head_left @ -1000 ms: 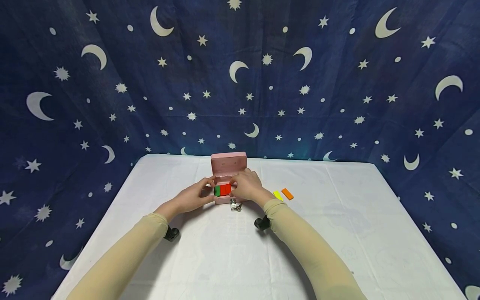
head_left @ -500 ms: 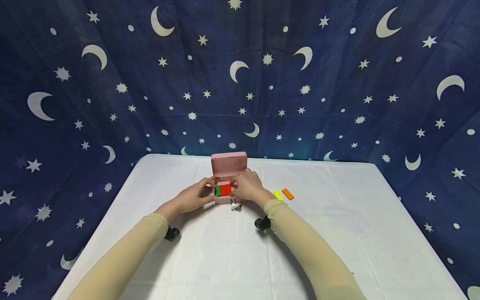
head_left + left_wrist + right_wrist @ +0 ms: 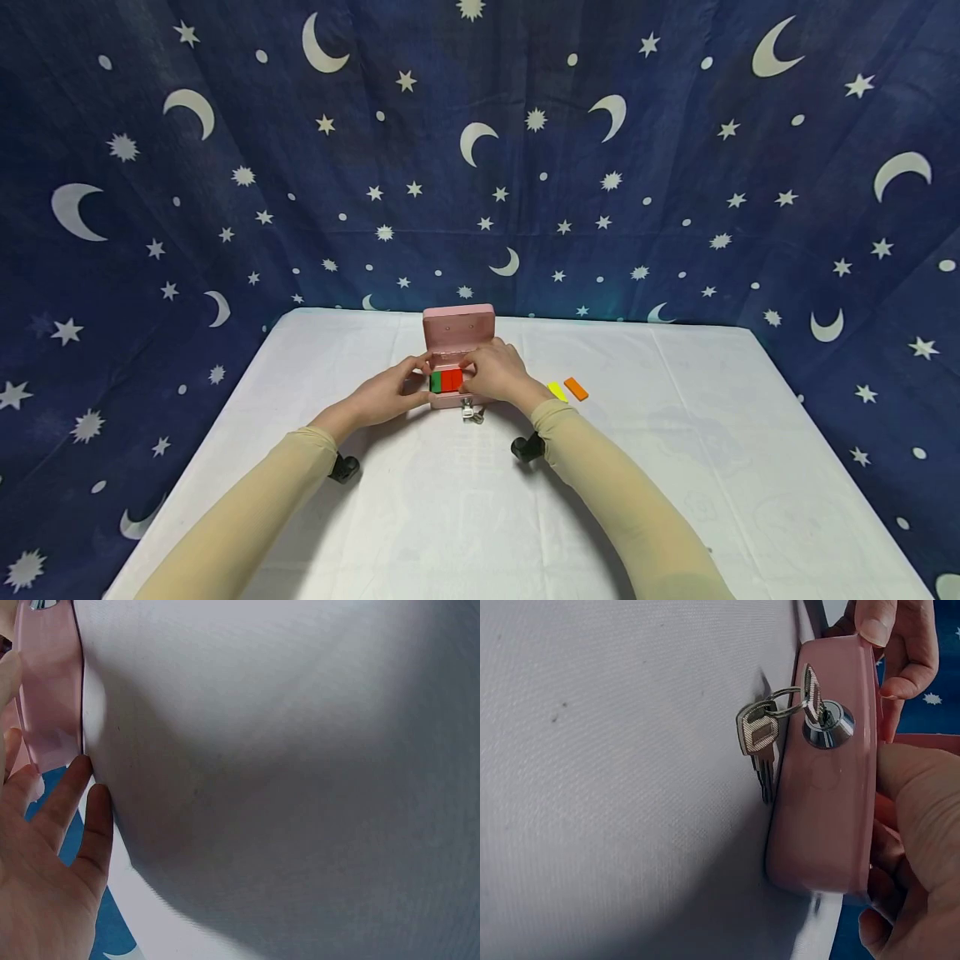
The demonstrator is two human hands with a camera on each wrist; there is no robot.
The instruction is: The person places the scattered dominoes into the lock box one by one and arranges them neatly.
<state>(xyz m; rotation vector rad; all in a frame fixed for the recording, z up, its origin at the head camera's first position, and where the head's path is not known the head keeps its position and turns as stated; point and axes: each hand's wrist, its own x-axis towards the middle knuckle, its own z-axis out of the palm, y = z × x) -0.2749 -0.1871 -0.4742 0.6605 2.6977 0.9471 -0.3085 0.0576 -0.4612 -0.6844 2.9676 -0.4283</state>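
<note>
A pink metal cash box stands on the white table with its lid raised. Inside, a green block lies beside red blocks. My left hand holds the box's left end, thumb near the front corner and fingers toward the back. My right hand reaches into the box from the right, thumb and forefinger on the rightmost red block; its other fingers curl inside, partly hidden. In the right wrist view, a key sits in the front lock, with more keys hanging from its ring.
Right of the box, a yellow block and an orange block lie on the white tablecloth. A dark blue curtain with moons and stars stands behind the table.
Both hands keep their places at the box, and the blocks look the same. Only a very slight shift of the view shows.
</note>
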